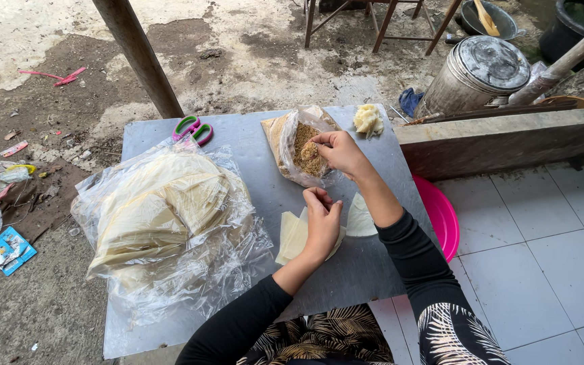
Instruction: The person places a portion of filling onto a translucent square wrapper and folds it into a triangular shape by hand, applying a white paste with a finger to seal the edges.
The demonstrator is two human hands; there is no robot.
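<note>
Nearest the front edge of the metal table [251, 142], I read the left hand [321, 223] resting on the cut pale wrappers [292, 236], fingers curled together and pinching the top sheet. Mid-table, toward the far edge, the right hand [339, 152] is inside the open plastic bag of brown crumb filling [305, 159], fingertips pinched on a portion. I judge this the filling step; the next move calls for carrying that pinch onto the held wrapper without spilling.
</note>
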